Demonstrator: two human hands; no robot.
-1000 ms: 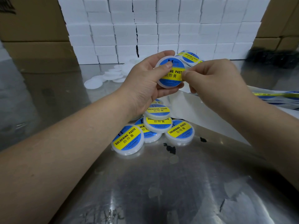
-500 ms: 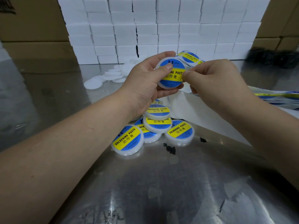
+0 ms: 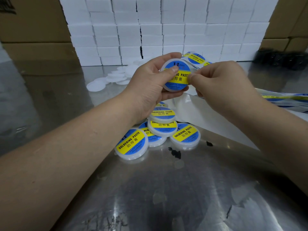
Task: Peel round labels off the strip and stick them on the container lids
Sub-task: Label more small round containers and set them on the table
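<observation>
My left hand (image 3: 150, 87) grips a white round container (image 3: 173, 88) held up above the table, thumb pressed on its blue and yellow "SOLDERING PASTE" label (image 3: 179, 75). My right hand (image 3: 221, 82) pinches the label's right edge with thumb and forefinger. Behind the hands, the label strip (image 3: 195, 58) shows more round labels. Its bare backing paper (image 3: 208, 117) trails under my right wrist. Several labelled containers (image 3: 131, 144) lie piled on the table below my left hand.
Several plain white lids (image 3: 96, 85) lie at the back left of the steel table (image 3: 166, 189). A wall of white boxes (image 3: 150, 30) stands behind, cardboard cartons (image 3: 33, 22) beside it. More label strip (image 3: 286, 99) lies at the right edge.
Both hands hold nearly the same pose. My left thumb has slid slightly along the label while my right fingers stay pinched at its right edge.
</observation>
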